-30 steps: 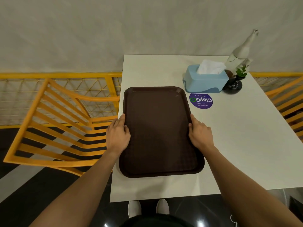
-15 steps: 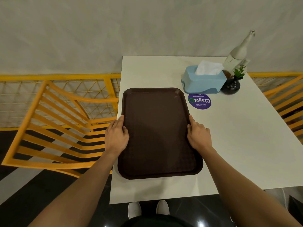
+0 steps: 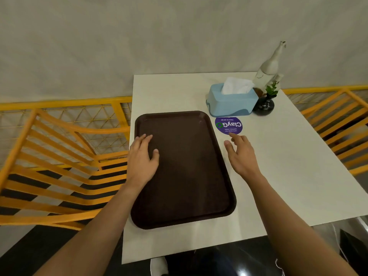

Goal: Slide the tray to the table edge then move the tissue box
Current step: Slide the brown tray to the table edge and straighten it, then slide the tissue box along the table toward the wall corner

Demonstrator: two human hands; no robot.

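At a white table beside a wall, a brown tray lies along the left edge, its long side flush with the rim. The left hand rests flat on the tray's left side, fingers spread and gripping nothing. The right hand is open just off the tray's right rim, apparently hovering, fingertips at a purple sticker. The blue tissue box stands beyond the sticker, touching a dark vase. 2 orange chairs flank the table.
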